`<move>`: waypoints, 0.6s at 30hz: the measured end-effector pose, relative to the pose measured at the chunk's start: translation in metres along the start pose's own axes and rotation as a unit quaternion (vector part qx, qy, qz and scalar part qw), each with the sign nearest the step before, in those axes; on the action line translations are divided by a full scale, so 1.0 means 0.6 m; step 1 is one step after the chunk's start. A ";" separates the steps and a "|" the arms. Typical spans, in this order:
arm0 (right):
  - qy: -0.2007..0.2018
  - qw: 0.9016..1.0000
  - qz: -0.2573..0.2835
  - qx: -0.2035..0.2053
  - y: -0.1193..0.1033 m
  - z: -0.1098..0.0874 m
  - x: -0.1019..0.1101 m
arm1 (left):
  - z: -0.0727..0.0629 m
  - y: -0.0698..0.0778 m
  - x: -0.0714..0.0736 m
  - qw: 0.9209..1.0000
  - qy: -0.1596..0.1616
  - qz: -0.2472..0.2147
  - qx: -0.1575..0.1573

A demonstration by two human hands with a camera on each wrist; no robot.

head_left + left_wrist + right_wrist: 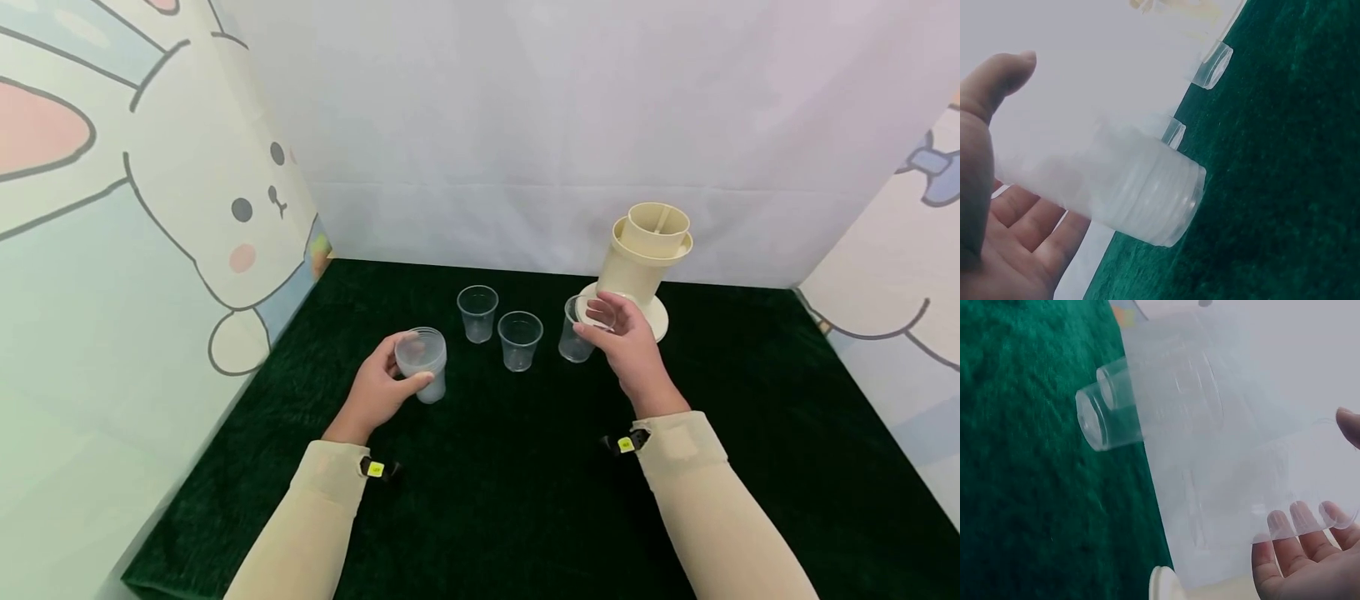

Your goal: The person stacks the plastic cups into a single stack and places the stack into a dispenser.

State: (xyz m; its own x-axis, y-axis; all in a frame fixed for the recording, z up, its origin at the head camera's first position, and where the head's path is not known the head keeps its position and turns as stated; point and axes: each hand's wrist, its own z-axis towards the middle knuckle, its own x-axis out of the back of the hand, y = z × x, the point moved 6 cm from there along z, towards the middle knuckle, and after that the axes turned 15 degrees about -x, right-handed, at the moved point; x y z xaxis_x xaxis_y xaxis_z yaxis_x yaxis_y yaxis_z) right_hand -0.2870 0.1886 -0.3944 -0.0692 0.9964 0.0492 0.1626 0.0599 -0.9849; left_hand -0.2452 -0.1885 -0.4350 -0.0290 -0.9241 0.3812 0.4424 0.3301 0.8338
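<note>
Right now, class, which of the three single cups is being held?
The rightmost cup, by the cream container: fingers of the right hand hold it; the back-left cup and middle cup stand untouched.

Stack of nested clear plastic cups (pixel 432 358), mouths up, milky where walls overlap, gripped in left hand (pixel 375 390), leftmost of the lot. Single clear cup (pixel 574 346), mouth up, thin see-through wall, held between thumb and fingers of right hand (pixel 633 350), rightmost. Between them, two clear cups standing upright, close together: far cup (pixel 477 317) to the left, near cup (pixel 519 345) to its right
</note>
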 end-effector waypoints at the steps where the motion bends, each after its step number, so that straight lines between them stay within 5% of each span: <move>1: -0.005 1.000 0.007 -0.003 -0.001 0.000 -0.002 | 0.000 0.000 0.000 1.000 0.001 -0.001 0.000; 18: -0.036 0.999 0.024 -0.028 -0.051 -0.024 -0.016 | 0.002 0.002 0.001 1.000 0.001 -0.008 0.009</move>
State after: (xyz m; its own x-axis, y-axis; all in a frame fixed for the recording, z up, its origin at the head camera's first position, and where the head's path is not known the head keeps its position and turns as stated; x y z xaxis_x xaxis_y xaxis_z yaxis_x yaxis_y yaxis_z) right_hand -0.2772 0.1778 -0.3625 -0.1313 0.9913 -0.0115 0.2211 0.0180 -0.9751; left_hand -0.2457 -0.1881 -0.4333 -0.0342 -0.9292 0.3679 0.4251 0.3197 0.8468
